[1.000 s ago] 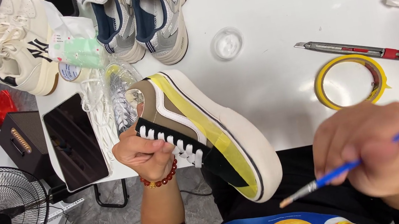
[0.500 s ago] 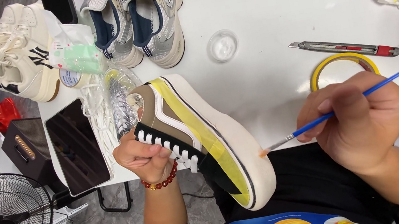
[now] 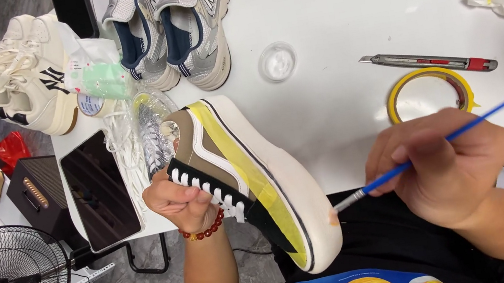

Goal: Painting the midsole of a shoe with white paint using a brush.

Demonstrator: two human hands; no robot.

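Since the earlier frame the right hand (image 3: 444, 167) has swung inward from the lower edge, and the bristles of the blue-handled brush (image 3: 443, 142) now touch the pale sole of the shoe (image 3: 252, 182) near its toe end, where a second ago they hung clear of it. Those fingers are pinched together around the handle, which slants up toward 2 o'clock. At 9 o'clock from that hand, the left hand (image 3: 177, 202) has its fingers curled shut on the laced upper, tipping the shoe on its side above the table's near edge. Its long axis runs from 11 o'clock at the heel to 5 o'clock at the toe, yellow masking tape lining the upper above the sole. From the brush tip the unpainted length of sole stretches away toward 11 o'clock, with the right hand the nearer one to it. On the white table (image 3: 329, 33) at 12 o'clock from the right hand lie a roll of yellow tape (image 3: 428, 93) and a utility knife (image 3: 428, 61)
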